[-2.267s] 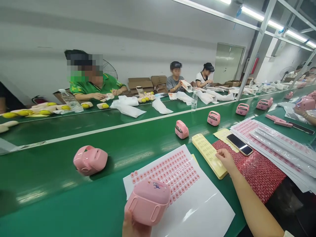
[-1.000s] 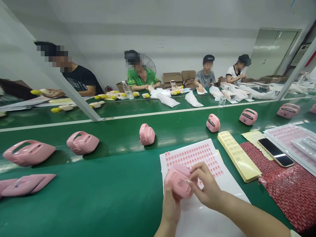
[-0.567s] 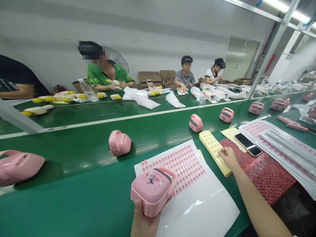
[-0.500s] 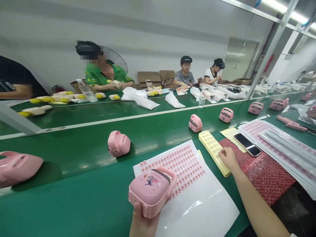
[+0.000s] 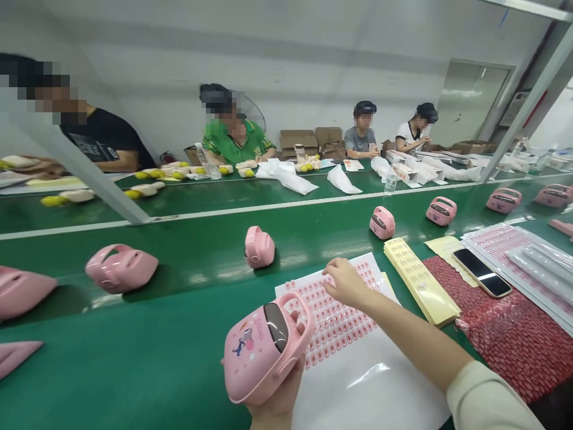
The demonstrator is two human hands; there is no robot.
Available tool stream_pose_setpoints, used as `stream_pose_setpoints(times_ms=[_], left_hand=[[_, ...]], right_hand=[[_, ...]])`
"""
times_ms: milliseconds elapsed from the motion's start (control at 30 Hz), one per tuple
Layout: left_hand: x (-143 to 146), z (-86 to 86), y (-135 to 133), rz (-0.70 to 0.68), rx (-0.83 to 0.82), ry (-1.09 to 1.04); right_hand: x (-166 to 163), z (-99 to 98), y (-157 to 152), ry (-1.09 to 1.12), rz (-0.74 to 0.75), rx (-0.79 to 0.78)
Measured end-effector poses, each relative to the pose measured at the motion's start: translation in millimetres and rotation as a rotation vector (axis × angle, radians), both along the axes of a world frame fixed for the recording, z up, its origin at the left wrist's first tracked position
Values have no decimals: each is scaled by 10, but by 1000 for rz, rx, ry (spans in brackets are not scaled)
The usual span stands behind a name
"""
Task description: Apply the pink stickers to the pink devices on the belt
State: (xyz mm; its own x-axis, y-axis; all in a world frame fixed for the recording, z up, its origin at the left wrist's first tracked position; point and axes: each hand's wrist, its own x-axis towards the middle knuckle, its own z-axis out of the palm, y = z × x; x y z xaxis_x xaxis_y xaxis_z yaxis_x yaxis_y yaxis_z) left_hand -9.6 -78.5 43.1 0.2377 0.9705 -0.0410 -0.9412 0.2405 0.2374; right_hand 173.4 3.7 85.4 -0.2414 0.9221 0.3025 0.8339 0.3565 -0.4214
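My left hand is wrapped from below round a pink handled device. It is tilted, with a cartoon print on its face, a dark window and a carry handle. Some fingertips show through the handle. My right hand is over the upper part of a white sheet covered in rows of small red-and-clear oval stickers. Its fingers are bent together in a pinch; whatever they hold is too small or hidden to make out.
More pink devices stand along the green belt. To the right lie a yellow sticker stack, a phone, red bubble wrap and more sheets. Co-workers sit across, beyond a metal post.
My right hand has moved left from the yellow sticker stack to the oval-sticker sheet. My left hand has tilted the device more upright. The view has turned left.
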Motion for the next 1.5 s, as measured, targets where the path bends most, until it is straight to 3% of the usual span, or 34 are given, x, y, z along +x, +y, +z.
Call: stream_pose_setpoints(times_ms=[133,300,400,567,633,767,1067,1200,1333,1400,1500], left_hand=[[-80,53,67,153,5,57],[-86,34,137,257,-49,93],[-57,8,155,246,-52,62],[10,16,154,228,-24,3],[36,17,145,220,2,-20],[68,9,122,209,-3,-45],[57,-9,132,169,-29,-96],[58,-23,114,149,-49,-92],[45,-12,105,137,-39,-88],[36,0,104,153,-28,-83],[35,12,100,185,-35,-60]], right_hand=[[-567,-92,369,76,5,-196],[-684,-187,519,181,-12,-241],[-634,-132,399,286,-53,-229],[-685,32,-127,876,27,-203],[-756,58,-315,987,47,-204],[-875,18,-469,997,-7,-205],[-908,-6,-475,883,0,-88],[-896,-72,-485,745,14,119],[-793,-140,-465,445,159,340],[-742,-141,-453,396,190,336],[-734,-119,-445,516,164,206]])
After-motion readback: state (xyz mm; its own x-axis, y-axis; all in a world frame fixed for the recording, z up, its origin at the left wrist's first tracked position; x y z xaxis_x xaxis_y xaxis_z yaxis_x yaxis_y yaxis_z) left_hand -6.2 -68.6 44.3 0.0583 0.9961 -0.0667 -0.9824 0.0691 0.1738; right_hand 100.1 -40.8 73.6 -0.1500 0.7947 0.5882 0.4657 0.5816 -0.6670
